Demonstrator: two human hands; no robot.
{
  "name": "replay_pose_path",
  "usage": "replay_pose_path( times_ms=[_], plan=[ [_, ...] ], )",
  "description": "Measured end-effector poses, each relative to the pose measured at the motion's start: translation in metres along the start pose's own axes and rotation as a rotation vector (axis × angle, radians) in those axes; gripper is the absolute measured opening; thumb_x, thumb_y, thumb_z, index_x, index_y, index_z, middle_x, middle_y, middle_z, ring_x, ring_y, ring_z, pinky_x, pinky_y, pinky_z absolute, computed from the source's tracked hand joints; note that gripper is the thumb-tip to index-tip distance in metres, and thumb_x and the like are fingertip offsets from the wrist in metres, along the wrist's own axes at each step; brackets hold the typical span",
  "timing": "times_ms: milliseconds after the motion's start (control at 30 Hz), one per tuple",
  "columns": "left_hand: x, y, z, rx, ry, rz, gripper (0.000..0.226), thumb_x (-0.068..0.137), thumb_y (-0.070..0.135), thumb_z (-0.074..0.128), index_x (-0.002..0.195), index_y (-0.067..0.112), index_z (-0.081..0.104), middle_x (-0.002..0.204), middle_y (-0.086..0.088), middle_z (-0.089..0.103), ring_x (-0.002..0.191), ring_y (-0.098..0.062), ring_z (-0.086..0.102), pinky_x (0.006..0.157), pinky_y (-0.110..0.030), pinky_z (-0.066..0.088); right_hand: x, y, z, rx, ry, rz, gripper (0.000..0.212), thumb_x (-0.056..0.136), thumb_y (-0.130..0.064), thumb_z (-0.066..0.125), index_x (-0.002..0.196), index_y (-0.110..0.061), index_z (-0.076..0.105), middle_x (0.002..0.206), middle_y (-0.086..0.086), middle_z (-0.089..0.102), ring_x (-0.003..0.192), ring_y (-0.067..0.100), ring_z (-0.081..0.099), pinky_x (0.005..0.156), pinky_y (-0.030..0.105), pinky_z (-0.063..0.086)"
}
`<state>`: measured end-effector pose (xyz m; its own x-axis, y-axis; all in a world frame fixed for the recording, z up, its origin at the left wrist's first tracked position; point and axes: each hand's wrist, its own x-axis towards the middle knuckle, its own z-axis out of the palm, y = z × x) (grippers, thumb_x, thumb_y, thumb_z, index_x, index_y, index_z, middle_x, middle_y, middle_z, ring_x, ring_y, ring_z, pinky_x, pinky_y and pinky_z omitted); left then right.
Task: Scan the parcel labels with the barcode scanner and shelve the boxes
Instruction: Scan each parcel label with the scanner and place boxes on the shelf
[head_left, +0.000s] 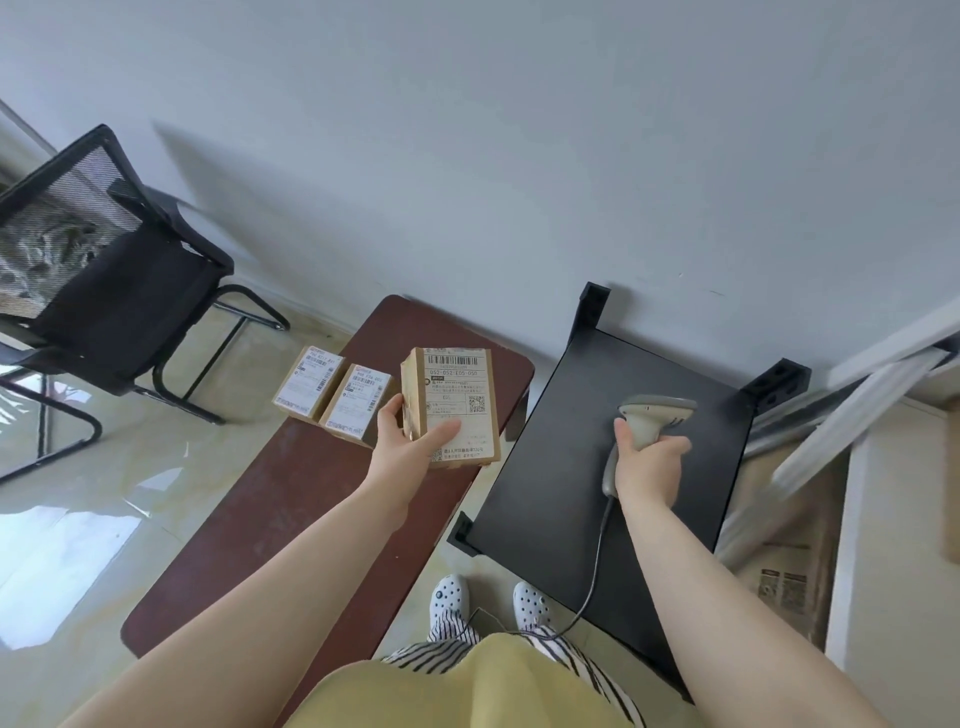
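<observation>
Head view, steeply downward, seemingly from standing height.

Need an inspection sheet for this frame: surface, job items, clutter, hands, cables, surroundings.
Surface: dark red-brown table; black shelf top to its right.
Job's things: one labelled box lifted over the table, label facing up; two small boxes side by side on the table; barcode scanner held over the shelf top.
Clutter: nothing seen on the table or shelf top.
Hands: left hand grips the lifted box; right hand grips the scanner handle.
Cables: grey scanner cable runs from the handle down across the shelf top toward the person.
Surroundings: black mesh chair at left; white wall behind; cardboard and white frame pieces at right.
</observation>
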<state>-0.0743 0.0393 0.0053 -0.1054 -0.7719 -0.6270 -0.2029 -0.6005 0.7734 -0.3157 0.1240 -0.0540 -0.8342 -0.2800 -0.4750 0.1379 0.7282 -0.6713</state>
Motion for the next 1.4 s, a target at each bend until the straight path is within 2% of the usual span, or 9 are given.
replay_pose_path(
  times_ms=[300, 500, 700, 867, 967, 1067, 1233, 1300, 1400],
  plan=[
    [-0.016, -0.003, 0.013, -0.040, 0.017, 0.000, 0.090, 0.086, 0.026, 0.081, 0.155, 0.033, 0.024, 0.126, 0.001, 0.069, 0.109, -0.019, 0.071, 0.108, -0.047, 0.050, 0.016, 0.012, 0.006, -0.027, -0.058, 0.069, 0.049, 0.093, -0.046, 0.064, 0.116, -0.007, 0.044, 0.119, 0.016, 0.064, 0.105, 0.037, 0.062, 0.082, 0.041, 0.044],
    [-0.031, -0.003, 0.030, -0.137, 0.045, 0.005, 0.085, 0.086, 0.024, 0.081, 0.153, 0.032, 0.029, 0.127, 0.001, 0.068, 0.102, -0.019, 0.075, 0.093, -0.042, 0.061, 0.018, 0.018, 0.001, -0.016, -0.082, 0.051, 0.051, 0.093, -0.048, 0.061, 0.118, -0.007, 0.044, 0.121, 0.014, 0.062, 0.107, 0.037, 0.061, 0.082, 0.040, 0.043],
    [-0.044, -0.005, 0.044, -0.185, 0.027, 0.065, 0.089, 0.086, 0.023, 0.081, 0.155, 0.030, 0.027, 0.132, 0.000, 0.066, 0.108, -0.020, 0.073, 0.093, -0.043, 0.061, 0.003, 0.003, 0.000, 0.066, 0.059, -0.039, 0.052, 0.088, -0.041, 0.070, 0.121, -0.007, 0.049, 0.131, 0.017, 0.053, 0.117, 0.039, 0.056, 0.092, 0.045, 0.045],
    [-0.058, -0.008, 0.037, -0.183, 0.077, 0.107, 0.088, 0.085, 0.026, 0.082, 0.154, 0.030, 0.027, 0.132, 0.001, 0.066, 0.108, -0.020, 0.072, 0.097, -0.042, 0.058, -0.046, -0.019, 0.007, 0.279, -0.287, -0.280, 0.033, 0.093, -0.049, 0.063, 0.103, -0.020, 0.053, 0.094, -0.007, 0.058, 0.092, 0.014, 0.058, 0.089, 0.032, 0.046],
    [-0.073, -0.014, 0.028, -0.167, 0.106, 0.140, 0.087, 0.085, 0.029, 0.081, 0.154, 0.029, 0.028, 0.133, 0.001, 0.065, 0.111, -0.019, 0.070, 0.086, -0.028, 0.056, -0.083, -0.022, 0.004, 0.300, -0.578, -0.328, 0.037, 0.094, -0.049, 0.061, 0.115, -0.019, 0.053, 0.105, -0.011, 0.058, 0.097, -0.001, 0.055, 0.084, 0.022, 0.042],
    [-0.093, -0.027, 0.019, -0.192, 0.096, 0.159, 0.081, 0.086, 0.028, 0.080, 0.151, 0.026, 0.033, 0.130, -0.001, 0.067, 0.108, -0.019, 0.071, 0.072, -0.023, 0.059, -0.113, -0.009, -0.004, 0.256, -0.791, -0.311, 0.055, 0.095, -0.051, 0.058, 0.134, -0.014, 0.047, 0.121, -0.001, 0.063, 0.114, 0.012, 0.060, 0.092, 0.028, 0.046],
    [-0.134, -0.058, 0.006, -0.206, 0.021, 0.197, 0.077, 0.088, 0.030, 0.078, 0.152, 0.024, 0.036, 0.126, -0.001, 0.070, 0.101, -0.016, 0.075, 0.083, -0.030, 0.062, -0.155, 0.029, -0.035, 0.220, -0.868, -0.296, 0.049, 0.098, -0.054, 0.050, 0.126, -0.014, 0.061, 0.111, 0.001, 0.074, 0.106, 0.019, 0.069, 0.094, 0.039, 0.055],
    [-0.153, -0.072, 0.003, -0.200, -0.024, 0.206, 0.078, 0.088, 0.034, 0.077, 0.153, 0.024, 0.035, 0.124, -0.002, 0.071, 0.102, -0.017, 0.075, 0.097, -0.041, 0.059, -0.171, 0.045, -0.054, 0.209, -0.856, -0.317, 0.048, 0.099, -0.053, 0.049, 0.123, -0.015, 0.065, 0.108, 0.000, 0.076, 0.103, 0.017, 0.071, 0.087, 0.033, 0.058],
    [-0.182, -0.090, 0.007, -0.196, -0.079, 0.229, 0.070, 0.092, 0.039, 0.072, 0.151, 0.023, 0.038, 0.120, -0.002, 0.072, 0.103, -0.017, 0.074, 0.102, -0.045, 0.056, -0.193, 0.068, -0.087, 0.212, -0.839, -0.349, 0.041, 0.101, -0.048, 0.048, 0.114, -0.016, 0.070, 0.102, -0.002, 0.077, 0.088, 0.006, 0.073, 0.069, 0.018, 0.056]
  ],
)
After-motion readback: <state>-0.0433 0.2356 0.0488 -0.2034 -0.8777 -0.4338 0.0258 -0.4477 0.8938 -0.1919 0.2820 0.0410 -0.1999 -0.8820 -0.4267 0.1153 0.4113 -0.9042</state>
